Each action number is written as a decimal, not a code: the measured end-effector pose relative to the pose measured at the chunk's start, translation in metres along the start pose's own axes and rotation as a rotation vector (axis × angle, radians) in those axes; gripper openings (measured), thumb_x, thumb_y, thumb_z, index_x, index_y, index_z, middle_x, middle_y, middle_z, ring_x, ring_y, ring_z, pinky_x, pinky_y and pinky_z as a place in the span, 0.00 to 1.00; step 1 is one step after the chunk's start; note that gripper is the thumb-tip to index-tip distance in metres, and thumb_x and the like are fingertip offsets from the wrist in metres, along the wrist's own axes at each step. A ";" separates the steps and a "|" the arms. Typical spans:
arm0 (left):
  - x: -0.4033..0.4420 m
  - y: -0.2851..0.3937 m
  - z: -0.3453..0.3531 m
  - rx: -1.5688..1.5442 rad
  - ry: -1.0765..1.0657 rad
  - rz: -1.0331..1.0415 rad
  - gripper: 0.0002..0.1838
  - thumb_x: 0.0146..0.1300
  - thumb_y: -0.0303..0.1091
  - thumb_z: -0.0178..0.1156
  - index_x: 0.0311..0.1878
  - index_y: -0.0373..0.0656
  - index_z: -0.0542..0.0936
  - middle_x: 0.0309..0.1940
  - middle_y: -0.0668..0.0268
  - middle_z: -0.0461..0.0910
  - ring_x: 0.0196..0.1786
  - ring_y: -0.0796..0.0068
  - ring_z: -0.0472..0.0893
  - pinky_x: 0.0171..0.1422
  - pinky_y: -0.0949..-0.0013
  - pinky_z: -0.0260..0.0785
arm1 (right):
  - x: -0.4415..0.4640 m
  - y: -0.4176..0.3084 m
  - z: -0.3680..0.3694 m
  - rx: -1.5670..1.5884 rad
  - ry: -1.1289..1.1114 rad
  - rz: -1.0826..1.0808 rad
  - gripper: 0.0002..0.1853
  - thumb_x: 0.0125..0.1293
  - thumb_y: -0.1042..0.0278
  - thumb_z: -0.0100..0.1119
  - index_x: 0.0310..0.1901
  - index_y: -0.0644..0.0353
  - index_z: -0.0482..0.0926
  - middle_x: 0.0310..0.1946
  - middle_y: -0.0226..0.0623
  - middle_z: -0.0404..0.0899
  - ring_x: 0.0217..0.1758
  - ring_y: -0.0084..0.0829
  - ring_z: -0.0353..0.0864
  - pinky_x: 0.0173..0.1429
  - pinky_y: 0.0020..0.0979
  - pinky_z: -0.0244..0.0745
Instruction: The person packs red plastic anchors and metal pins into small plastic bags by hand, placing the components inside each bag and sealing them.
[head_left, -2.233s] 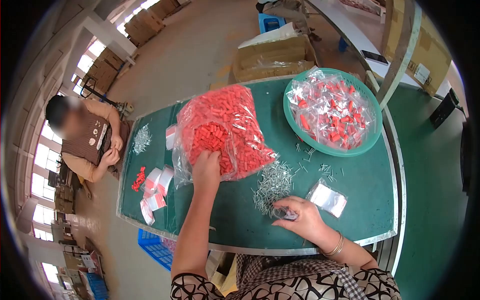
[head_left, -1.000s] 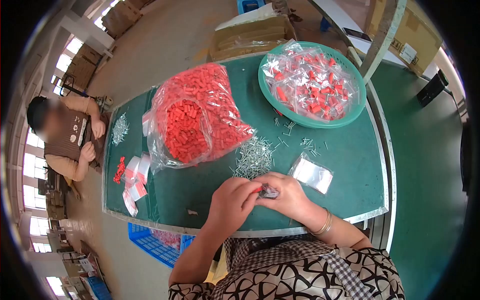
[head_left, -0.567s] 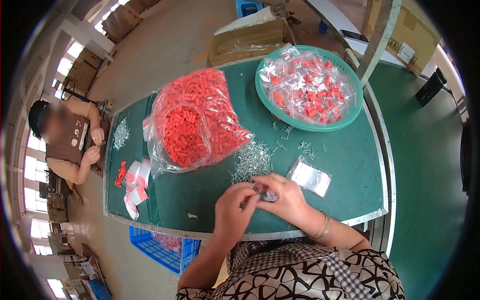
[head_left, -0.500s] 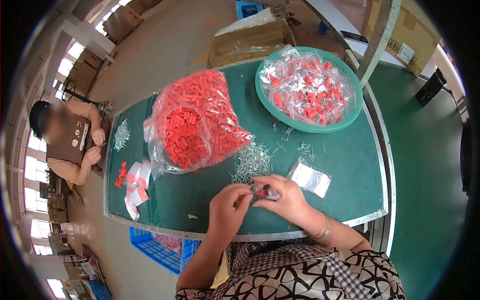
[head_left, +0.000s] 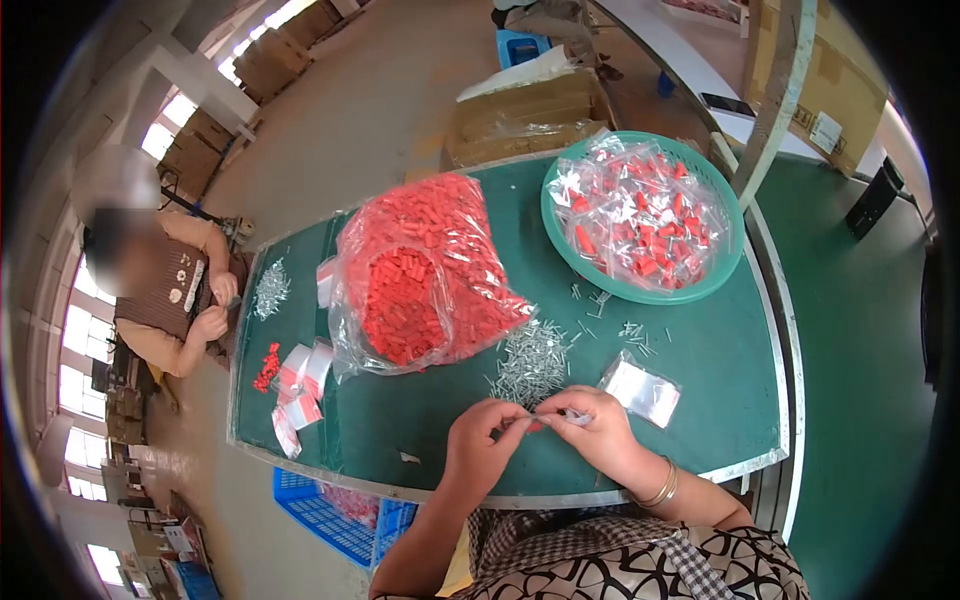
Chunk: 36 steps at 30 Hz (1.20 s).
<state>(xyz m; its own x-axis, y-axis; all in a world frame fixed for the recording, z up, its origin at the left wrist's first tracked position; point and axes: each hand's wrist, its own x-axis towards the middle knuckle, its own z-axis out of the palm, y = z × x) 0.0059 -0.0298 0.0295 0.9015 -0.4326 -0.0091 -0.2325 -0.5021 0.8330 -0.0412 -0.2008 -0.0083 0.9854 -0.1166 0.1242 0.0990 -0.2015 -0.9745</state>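
My left hand (head_left: 480,445) and my right hand (head_left: 600,435) meet near the table's front edge. Thumb and fingers of both pinch the top of a small clear plastic bag (head_left: 576,417). A little red shows at the right fingertips; most of the bag is hidden by my fingers. Just beyond lies a heap of silver screws (head_left: 535,358). Behind it to the left, a large open clear bag of red plastic plugs (head_left: 440,225) leans over. A stack of flat clear bags (head_left: 640,390) lies right of my right hand.
A green basket (head_left: 640,293) full of packed bags stands at the back right. At left are more screws (head_left: 271,290), red plugs (head_left: 267,368) and flat bags (head_left: 300,412). A co-worker (head_left: 175,290) sits at the left edge. A blue crate (head_left: 325,515) is below the table.
My fingertips have come closer together on the small bag, and its red content is now mostly covered. The whole view has shifted, so the table appears lower and farther right.
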 end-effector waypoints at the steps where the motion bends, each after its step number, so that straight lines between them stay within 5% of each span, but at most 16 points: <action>1: 0.000 0.003 -0.001 0.027 0.003 0.010 0.04 0.55 0.22 0.65 0.35 0.37 0.82 0.30 0.64 0.80 0.34 0.76 0.80 0.40 0.74 0.72 | 0.002 0.000 -0.001 -0.004 -0.003 -0.003 0.04 0.57 0.73 0.66 0.36 0.59 0.84 0.32 0.37 0.82 0.35 0.34 0.82 0.39 0.30 0.76; 17: 0.000 -0.020 -0.002 -0.082 0.030 0.061 0.04 0.54 0.23 0.65 0.33 0.37 0.80 0.31 0.65 0.79 0.36 0.72 0.78 0.39 0.72 0.71 | 0.003 0.002 0.005 -0.012 -0.004 -0.038 0.04 0.53 0.79 0.67 0.31 0.61 0.82 0.27 0.35 0.78 0.30 0.30 0.78 0.35 0.28 0.72; 32: 0.004 -0.031 -0.002 -0.264 0.013 -0.084 0.04 0.59 0.22 0.64 0.37 0.35 0.80 0.30 0.70 0.78 0.33 0.84 0.76 0.38 0.79 0.69 | 0.000 0.013 0.002 0.273 -0.020 0.168 0.03 0.60 0.76 0.66 0.34 0.62 0.81 0.30 0.26 0.74 0.29 0.16 0.70 0.32 0.20 0.65; 34: 0.002 -0.028 0.000 -0.275 -0.005 -0.134 0.03 0.60 0.21 0.62 0.38 0.35 0.80 0.29 0.71 0.78 0.33 0.84 0.76 0.38 0.79 0.68 | -0.001 0.002 -0.005 0.386 -0.032 0.317 0.02 0.61 0.75 0.66 0.33 0.62 0.81 0.30 0.26 0.76 0.35 0.18 0.72 0.41 0.22 0.67; 36: 0.000 -0.035 0.000 -0.408 0.031 -0.174 0.04 0.60 0.23 0.63 0.38 0.36 0.80 0.29 0.71 0.78 0.32 0.86 0.74 0.37 0.80 0.67 | 0.006 -0.016 -0.026 0.405 0.047 0.323 0.02 0.62 0.74 0.65 0.34 0.61 0.81 0.31 0.25 0.77 0.36 0.15 0.73 0.35 0.20 0.68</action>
<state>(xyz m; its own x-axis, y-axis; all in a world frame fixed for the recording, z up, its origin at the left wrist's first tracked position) 0.0137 -0.0118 -0.0001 0.9265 -0.3418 -0.1573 0.0815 -0.2258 0.9708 -0.0409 -0.2232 0.0132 0.9681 -0.1563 -0.1956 -0.1542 0.2432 -0.9576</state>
